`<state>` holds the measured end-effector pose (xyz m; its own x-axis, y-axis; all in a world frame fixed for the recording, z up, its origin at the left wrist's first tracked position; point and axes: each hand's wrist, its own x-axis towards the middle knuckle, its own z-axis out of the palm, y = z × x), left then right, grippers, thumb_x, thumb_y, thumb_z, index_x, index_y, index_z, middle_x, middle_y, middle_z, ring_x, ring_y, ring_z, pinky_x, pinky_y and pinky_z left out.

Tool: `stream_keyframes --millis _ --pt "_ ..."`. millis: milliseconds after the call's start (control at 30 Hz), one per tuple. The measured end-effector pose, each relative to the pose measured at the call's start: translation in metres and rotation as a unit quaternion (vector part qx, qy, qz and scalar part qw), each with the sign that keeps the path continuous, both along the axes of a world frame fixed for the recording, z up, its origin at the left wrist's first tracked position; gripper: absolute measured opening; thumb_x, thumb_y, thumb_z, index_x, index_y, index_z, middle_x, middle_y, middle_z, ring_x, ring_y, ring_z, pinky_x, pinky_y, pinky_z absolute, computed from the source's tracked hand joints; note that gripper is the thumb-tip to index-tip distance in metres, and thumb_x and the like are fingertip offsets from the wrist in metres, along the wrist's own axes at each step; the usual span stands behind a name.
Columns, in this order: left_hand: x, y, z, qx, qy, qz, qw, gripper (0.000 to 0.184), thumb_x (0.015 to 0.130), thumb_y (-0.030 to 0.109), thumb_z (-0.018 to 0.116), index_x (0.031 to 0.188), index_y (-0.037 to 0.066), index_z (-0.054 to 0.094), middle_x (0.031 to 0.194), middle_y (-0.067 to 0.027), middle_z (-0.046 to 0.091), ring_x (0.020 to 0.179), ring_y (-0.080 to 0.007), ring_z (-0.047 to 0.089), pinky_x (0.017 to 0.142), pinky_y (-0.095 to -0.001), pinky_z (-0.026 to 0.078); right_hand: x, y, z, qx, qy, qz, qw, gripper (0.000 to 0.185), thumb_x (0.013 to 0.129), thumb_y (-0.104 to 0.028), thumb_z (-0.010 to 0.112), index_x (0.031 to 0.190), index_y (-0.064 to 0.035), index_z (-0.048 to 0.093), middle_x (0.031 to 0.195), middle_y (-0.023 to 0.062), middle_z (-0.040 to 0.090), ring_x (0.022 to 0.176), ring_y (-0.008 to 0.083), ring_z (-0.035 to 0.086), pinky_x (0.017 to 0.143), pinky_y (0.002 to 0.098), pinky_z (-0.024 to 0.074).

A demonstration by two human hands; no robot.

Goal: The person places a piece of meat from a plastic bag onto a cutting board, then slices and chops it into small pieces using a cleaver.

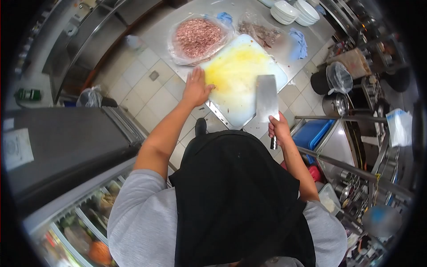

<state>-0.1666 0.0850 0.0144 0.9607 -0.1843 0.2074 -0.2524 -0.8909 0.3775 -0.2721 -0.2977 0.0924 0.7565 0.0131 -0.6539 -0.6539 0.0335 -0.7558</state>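
My left hand (196,88) is empty, its fingers spread at the left edge of a white cutting board (235,100) with yellow stains. In my right hand (279,127) is the dark handle of a cleaver (267,95), its broad blade lying over the right part of the board. Beyond the board, at the left, a clear plastic bag (175,53) holds a heap of chopped reddish meat (199,37). Another clear bag with darker brown pieces (266,35) lies behind the board, with a blue cloth (299,43) to its right.
Stacked white bowls (284,12) stand at the back of the metal table (158,33). A grey cabinet (71,147) and food containers are at the left. Blue trays (311,133), metal rails and a pot (336,105) are at the right.
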Motion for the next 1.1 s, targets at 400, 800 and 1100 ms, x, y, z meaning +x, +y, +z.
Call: stream_keyframes --millis 400,800,1100 --pt "0.000 -0.008 0.009 -0.118 0.010 -0.137 0.984 0.081 0.102 0.037 0.063 0.157 -0.015 0.034 0.162 -0.0397 0.033 0.154 -0.0532 0.029 0.129 -0.0572 0.023 -0.082 0.098 -0.040 0.068 0.027 -0.163 0.984 0.028 0.107 -0.014 0.061 0.132 -0.0152 0.050 0.065 0.0002 0.046 0.044 0.0129 0.042 0.040 0.0316 0.0384" --pt "-0.005 -0.021 0.005 -0.173 0.004 -0.139 0.975 0.069 0.105 0.022 0.055 0.155 -0.019 0.032 0.165 -0.0416 0.026 0.157 -0.0560 0.021 0.130 -0.0606 0.015 -0.024 0.244 -0.044 0.107 -0.004 -0.090 0.990 0.034 0.108 -0.013 0.059 0.140 -0.0074 0.048 0.067 0.0016 0.048 0.048 0.0126 0.043 0.042 0.0318 0.0395" --pt "0.190 0.053 0.146 -0.238 -0.105 -0.036 0.965 0.029 0.103 0.017 0.057 0.118 -0.003 0.072 0.122 -0.0261 0.073 0.113 -0.0431 0.070 0.096 -0.0485 0.053 0.010 0.212 0.086 -0.027 -0.101 0.054 0.993 0.029 0.106 -0.014 0.063 0.132 -0.0009 0.062 0.082 0.0052 0.063 0.070 0.0121 0.056 0.064 0.0326 0.0478"
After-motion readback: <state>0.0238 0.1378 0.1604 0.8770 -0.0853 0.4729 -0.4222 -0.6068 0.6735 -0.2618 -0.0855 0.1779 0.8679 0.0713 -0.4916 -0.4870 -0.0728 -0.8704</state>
